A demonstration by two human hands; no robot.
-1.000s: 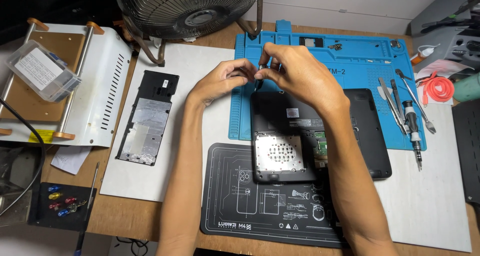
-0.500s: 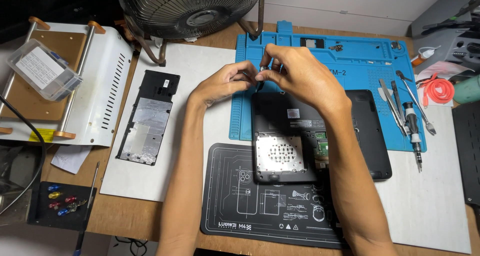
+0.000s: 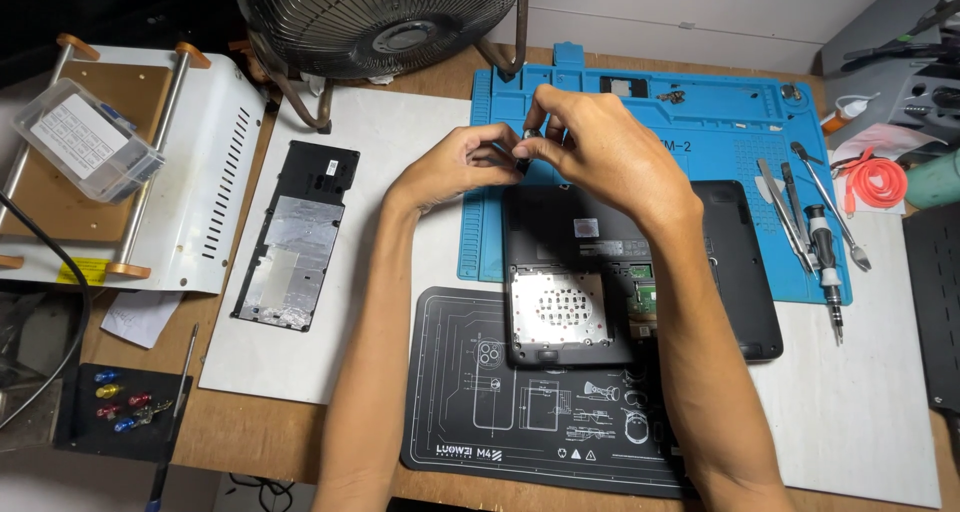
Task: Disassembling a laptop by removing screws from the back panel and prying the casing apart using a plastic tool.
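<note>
Both of my hands meet above the back edge of a black laptop (image 3: 735, 272) that lies upside down with an open bay showing a silver perforated plate (image 3: 558, 310). My left hand (image 3: 452, 164) and my right hand (image 3: 605, 152) pinch a small dark part (image 3: 527, 138) between their fingertips. What the part is stays mostly hidden by the fingers. My right forearm crosses over the middle of the laptop.
The laptop rests on a blue work mat (image 3: 720, 112) and a black printed mat (image 3: 470, 412). A removed black cover panel (image 3: 298, 237) lies to the left. Screwdrivers and tweezers (image 3: 815, 227) lie to the right. A fan (image 3: 385, 17) stands behind. A white machine (image 3: 205, 162) is far left.
My hands stay together at the same spot. The fingers have shifted slightly around the small dark part.
</note>
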